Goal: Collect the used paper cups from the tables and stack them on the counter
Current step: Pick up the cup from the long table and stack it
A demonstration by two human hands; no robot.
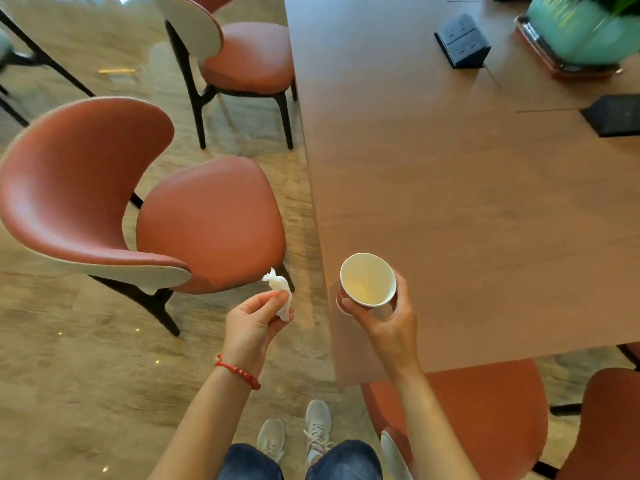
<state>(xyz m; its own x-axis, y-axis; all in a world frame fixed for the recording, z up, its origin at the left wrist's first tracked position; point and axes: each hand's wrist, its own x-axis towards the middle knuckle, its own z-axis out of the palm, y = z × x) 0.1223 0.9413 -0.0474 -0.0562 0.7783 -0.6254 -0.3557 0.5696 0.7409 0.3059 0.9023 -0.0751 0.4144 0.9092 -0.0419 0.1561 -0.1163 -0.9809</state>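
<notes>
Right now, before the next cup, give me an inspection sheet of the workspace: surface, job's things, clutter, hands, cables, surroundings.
Surface: brown wooden table, bare near the person.
Job's things: one paper cup, upright, red outside, held over the table's corner; pale residue at its bottom.
Clutter: crumpled white tissue in the other hand.
Hands: right hand grips the cup; left hand pinches the tissue and wears a red bracelet.
Cables: nothing seen; two black socket boxes stand on the table.
Surroundings: red chairs around the table, teal plant pot on a tray at the far end, patterned floor.
</notes>
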